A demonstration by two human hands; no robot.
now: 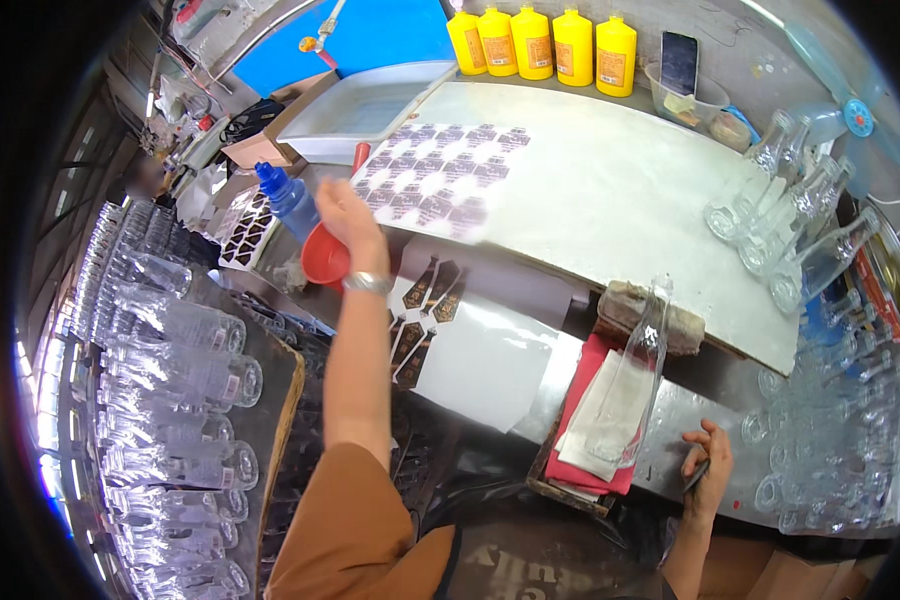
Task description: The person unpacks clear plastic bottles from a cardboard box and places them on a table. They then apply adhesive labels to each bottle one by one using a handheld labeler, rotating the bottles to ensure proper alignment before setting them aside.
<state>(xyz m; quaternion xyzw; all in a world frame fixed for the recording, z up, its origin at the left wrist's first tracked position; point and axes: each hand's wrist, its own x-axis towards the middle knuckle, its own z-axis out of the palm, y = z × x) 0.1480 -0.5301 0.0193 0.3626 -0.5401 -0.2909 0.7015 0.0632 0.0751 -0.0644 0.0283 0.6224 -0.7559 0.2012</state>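
The left hand (350, 215), a watch (368, 284) at its wrist, is over the red cup (322, 260) and just beside the blue bottle (292, 207) — how far its fingers are closed, and whether they have hold of anything, I cannot tell. The right hand (708, 468) is low at the right, fingers curled with a small gap, pinching a dark tool (696, 476). Between the hands, nearer the right one, a glass bottle (646, 350) lies tilted, its neck on the wrapped block (620, 303) and its base end over the white cloth (598, 415), which is on the pink cloth (592, 356). Dark decals (410, 345) lie near the left forearm; a printed sheet (440, 172) lies on the white board (610, 185) — five yellow bottles (572, 55) stand behind it
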